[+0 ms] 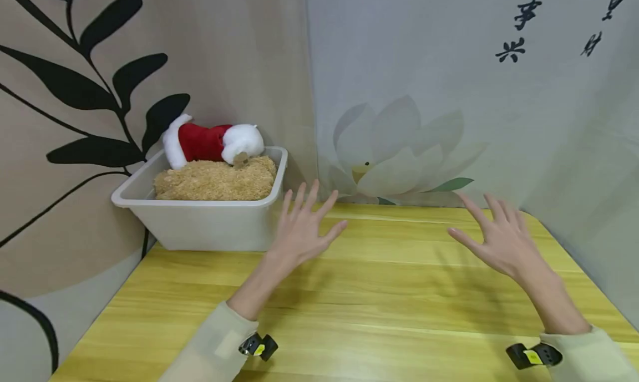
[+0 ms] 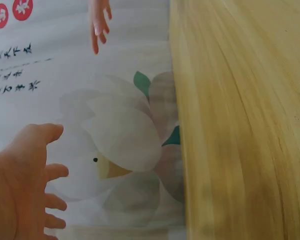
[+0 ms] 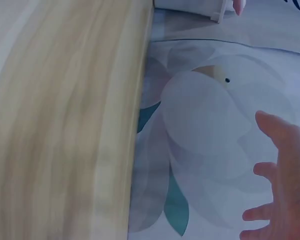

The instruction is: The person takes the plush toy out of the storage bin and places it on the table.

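Your left hand [image 1: 302, 229] and right hand [image 1: 503, 244] are spread, empty — but a careless leftward swing could knock the white bin [image 1: 214, 225] beside your left, dislodging the red-and-white plush [image 1: 204, 142] lying in it.

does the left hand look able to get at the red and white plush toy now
Probably yes: the left hand is empty and near the white plastic tub, and the red and white plush toy shows above its rim with nothing over it, though tan fuzzy material lies in front.
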The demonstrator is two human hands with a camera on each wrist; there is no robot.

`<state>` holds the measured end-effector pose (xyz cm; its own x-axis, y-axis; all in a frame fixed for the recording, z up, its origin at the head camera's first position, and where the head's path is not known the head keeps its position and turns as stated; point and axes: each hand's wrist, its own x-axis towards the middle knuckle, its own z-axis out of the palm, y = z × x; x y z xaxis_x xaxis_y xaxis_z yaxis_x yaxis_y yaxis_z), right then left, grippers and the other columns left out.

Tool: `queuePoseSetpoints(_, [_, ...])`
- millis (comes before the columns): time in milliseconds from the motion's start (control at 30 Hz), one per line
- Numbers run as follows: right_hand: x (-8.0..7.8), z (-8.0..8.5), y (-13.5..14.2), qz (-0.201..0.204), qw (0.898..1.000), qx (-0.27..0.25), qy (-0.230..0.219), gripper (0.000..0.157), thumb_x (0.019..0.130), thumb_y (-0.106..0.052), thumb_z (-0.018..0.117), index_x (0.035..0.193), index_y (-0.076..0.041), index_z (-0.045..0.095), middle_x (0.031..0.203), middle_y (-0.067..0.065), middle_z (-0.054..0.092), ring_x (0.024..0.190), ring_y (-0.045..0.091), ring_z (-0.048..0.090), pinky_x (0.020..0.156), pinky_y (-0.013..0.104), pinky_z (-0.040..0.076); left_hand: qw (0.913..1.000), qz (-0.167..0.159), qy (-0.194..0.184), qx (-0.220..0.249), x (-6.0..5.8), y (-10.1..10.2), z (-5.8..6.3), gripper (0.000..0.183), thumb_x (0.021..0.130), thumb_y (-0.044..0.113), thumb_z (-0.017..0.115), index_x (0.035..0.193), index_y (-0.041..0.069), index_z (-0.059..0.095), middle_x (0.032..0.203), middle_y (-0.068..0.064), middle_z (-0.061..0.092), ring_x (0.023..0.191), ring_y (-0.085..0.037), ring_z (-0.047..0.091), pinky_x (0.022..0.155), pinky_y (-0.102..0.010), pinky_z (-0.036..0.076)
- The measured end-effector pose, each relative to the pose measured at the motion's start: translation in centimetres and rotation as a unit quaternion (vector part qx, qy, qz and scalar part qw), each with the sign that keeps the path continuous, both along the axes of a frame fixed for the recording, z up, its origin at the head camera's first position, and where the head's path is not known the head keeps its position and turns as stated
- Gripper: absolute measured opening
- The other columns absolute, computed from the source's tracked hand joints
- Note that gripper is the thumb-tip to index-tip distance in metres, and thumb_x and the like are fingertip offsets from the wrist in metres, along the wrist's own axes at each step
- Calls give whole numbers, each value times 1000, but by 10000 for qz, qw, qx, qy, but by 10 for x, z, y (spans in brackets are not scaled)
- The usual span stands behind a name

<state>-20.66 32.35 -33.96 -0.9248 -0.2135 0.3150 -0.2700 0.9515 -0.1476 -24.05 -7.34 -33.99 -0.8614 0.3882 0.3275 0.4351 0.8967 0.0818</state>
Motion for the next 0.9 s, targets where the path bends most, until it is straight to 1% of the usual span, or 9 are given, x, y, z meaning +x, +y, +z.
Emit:
queuePoseSetpoints(200, [-4, 8, -16, 150, 9997, -182, -43, 83, 97, -58, 56, 163, -24, 17, 158, 36, 17, 139, 62, 17, 103, 81, 14, 9989, -128, 320, 306, 6, -6, 7, 69, 100, 65, 37, 159, 30, 30, 165, -14, 21, 150, -39, 19, 123, -55, 7])
queuePoseSetpoints(300, [-6, 11, -23, 229, 9994, -260, -42, 82, 98, -57, 55, 163, -25, 17, 158, 35, 16, 140, 61, 17, 104, 80, 15, 9962, -266, 595, 572, 8, -11, 9, 66, 100, 60, 41, 157, 27, 36, 163, -14, 27, 148, -38, 25, 123, -54, 10])
queuePoseSetpoints(367, [-7, 13, -28, 280, 9991, -328, -44, 82, 98, -57, 55, 163, -25, 17, 159, 35, 16, 140, 60, 17, 104, 79, 16, 9928, -375, 851, 759, 9, -14, 10, 64, 100, 56, 45, 155, 25, 41, 161, -14, 32, 146, -38, 30, 122, -55, 15])
queuePoseSetpoints(467, [-10, 17, -37, 370, 9983, -443, -61, 81, 99, -56, 55, 163, -25, 17, 159, 34, 15, 141, 59, 17, 106, 78, 16, 9854, -534, 1245, 1034, 10, -21, 12, 61, 99, 51, 48, 153, 22, 45, 158, -15, 38, 142, -38, 38, 119, -56, 23])
queuePoseSetpoints(567, [-11, 19, -46, 433, 9977, -512, -39, 80, 99, -55, 55, 163, -26, 16, 159, 34, 17, 141, 59, 19, 107, 78, 17, 9777, -650, 1545, 1262, 11, -29, 14, 59, 98, 46, 51, 150, 19, 49, 154, -17, 43, 137, -39, 43, 114, -58, 31])
queuePoseSetpoints(633, [-11, 19, -53, 469, 9974, -554, -11, 80, 98, -55, 56, 163, -27, 17, 159, 33, 18, 141, 59, 21, 106, 77, 19, 9740, -684, 1662, 1378, 12, -35, 14, 58, 98, 45, 52, 149, 18, 50, 153, -18, 45, 135, -40, 45, 112, -58, 33])
queuePoseSetpoints(833, [-14, 20, -70, 583, 9961, -658, 90, 79, 98, -53, 58, 162, -27, 19, 159, 31, 22, 140, 56, 25, 105, 77, 24, 9668, -663, 1790, 1696, 13, -55, 16, 55, 96, 39, 56, 146, 16, 54, 149, -20, 48, 135, -40, 45, 111, -60, 33])
queuePoseSetpoints(900, [-15, 22, -76, 610, 9953, -736, 146, 78, 98, -53, 57, 162, -28, 20, 159, 29, 23, 140, 56, 27, 104, 77, 26, 9626, -657, 1899, 1818, 13, -62, 16, 55, 95, 37, 57, 145, 15, 55, 146, -21, 51, 132, -39, 47, 109, -61, 35])
